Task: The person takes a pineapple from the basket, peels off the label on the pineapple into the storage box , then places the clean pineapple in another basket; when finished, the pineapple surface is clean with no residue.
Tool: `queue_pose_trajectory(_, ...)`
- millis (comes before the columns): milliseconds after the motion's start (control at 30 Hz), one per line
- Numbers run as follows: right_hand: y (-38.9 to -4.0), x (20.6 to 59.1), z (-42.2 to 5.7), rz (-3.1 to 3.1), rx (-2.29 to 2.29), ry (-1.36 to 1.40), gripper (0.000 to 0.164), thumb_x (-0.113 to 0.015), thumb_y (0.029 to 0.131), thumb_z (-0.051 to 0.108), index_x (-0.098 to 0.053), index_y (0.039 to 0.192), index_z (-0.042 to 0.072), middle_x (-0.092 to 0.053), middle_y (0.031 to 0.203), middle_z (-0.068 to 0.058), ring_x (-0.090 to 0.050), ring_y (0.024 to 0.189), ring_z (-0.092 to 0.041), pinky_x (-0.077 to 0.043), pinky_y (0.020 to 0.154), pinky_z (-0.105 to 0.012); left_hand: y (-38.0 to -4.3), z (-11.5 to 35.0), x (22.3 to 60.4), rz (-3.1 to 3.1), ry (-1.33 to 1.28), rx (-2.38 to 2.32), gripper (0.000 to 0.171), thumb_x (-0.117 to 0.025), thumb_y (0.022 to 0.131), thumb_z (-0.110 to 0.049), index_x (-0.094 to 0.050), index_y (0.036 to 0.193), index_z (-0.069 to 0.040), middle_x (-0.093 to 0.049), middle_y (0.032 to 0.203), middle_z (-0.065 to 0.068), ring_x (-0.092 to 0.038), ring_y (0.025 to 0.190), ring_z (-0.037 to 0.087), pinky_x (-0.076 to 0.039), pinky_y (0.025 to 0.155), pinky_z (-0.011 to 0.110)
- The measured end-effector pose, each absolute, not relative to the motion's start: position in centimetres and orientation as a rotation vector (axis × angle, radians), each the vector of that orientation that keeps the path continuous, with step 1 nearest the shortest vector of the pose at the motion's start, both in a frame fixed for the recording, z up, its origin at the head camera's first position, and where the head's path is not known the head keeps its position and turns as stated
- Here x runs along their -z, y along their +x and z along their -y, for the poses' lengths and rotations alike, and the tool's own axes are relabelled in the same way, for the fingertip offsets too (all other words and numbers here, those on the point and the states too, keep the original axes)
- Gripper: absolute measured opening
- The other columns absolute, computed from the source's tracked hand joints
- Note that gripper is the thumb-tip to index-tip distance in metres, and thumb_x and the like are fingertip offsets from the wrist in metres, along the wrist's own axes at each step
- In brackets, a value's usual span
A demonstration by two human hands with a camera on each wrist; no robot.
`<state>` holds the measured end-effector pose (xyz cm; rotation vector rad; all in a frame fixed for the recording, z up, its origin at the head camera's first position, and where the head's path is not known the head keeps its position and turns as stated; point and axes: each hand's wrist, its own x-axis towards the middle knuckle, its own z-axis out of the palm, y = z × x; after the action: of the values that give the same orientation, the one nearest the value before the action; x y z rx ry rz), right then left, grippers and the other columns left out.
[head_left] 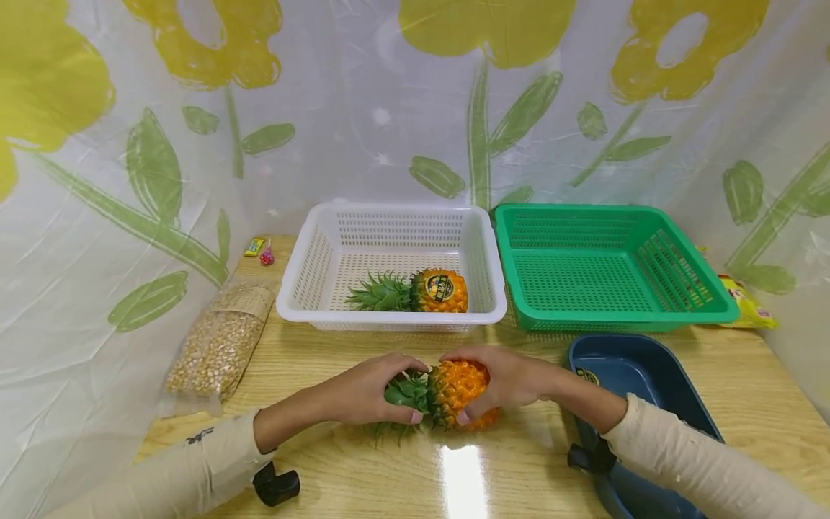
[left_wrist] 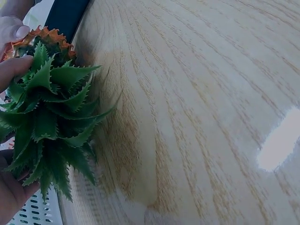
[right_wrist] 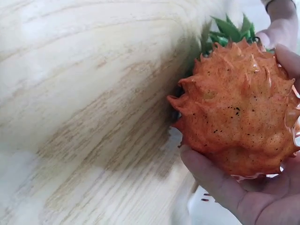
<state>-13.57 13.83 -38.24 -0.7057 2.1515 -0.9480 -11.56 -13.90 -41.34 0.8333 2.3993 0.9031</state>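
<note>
An orange toy-like pineapple (head_left: pixel 459 393) with green leaves lies sideways, low over the wooden table, its crown to the left. My left hand (head_left: pixel 371 391) grips the leafy crown (left_wrist: pixel 44 117), thumb and fingers on opposite sides of it. Around the orange body (right_wrist: pixel 239 108) curl the fingers and thumb of my right hand (head_left: pixel 512 378). Whether the fruit touches the table is hard to tell. Behind it, a second pineapple (head_left: pixel 441 292) with a black round label lies in the white basket (head_left: pixel 392 317), crown also to the left.
Right of the white basket stands a green basket (head_left: pixel 622 317). A dark blue bin (head_left: pixel 668 382) sits beneath my right forearm. At the left lies a bag of corn kernels (head_left: pixel 220 339), with small candies (head_left: pixel 266 256) behind it. A yellow packet (head_left: pixel 746 303) is at far right.
</note>
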Motion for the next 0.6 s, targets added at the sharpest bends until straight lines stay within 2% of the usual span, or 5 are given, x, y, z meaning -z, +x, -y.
queue_pose_trajectory(333, -13.30, 38.02, -13.97, -2.121, 1.019, -0.741, 0.084, -0.086, 0.079, 0.029, -0.046, 0.149, 0.006, -0.061, 0.116, -0.009, -0.062, 0.094, -0.019, -0.057, 0.075, -0.032, -11.56, 13.89, 40.92, -2.405, 0.838, -0.896, 0.071, -0.073, 0.086, -0.057, -0.052, 0.144, -0.022, -0.054, 0.145, 0.002, -0.054, 0.130, 0.022, -0.046, 0.105, 0.047)
queue_pose_trajectory(500, -13.21, 37.61, -14.12, -2.136, 1.031, -0.755, 0.082, -0.086, 0.079, 0.030, -0.048, 0.148, 0.007, -0.062, 0.116, -0.009, -0.063, 0.093, -0.019, -0.057, 0.074, -0.032, -11.59, 13.89, 40.58, -2.416, 0.854, -0.886, 0.071, -0.072, 0.086, -0.058, -0.051, 0.144, -0.023, -0.052, 0.147, 0.003, -0.051, 0.134, 0.024, -0.044, 0.108, 0.048)
queue_pose_trajectory(600, -13.24, 37.43, -14.30, -2.152, 1.033, -0.757, 0.082, -0.086, 0.078, 0.031, -0.049, 0.147, 0.008, -0.062, 0.115, -0.008, -0.062, 0.093, -0.019, -0.057, 0.073, -0.032, -11.66, 13.92, 40.36, -2.414, 0.873, -0.892, 0.071, -0.071, 0.087, -0.058, -0.050, 0.145, -0.021, -0.053, 0.146, 0.003, -0.053, 0.131, 0.024, -0.045, 0.106, 0.048)
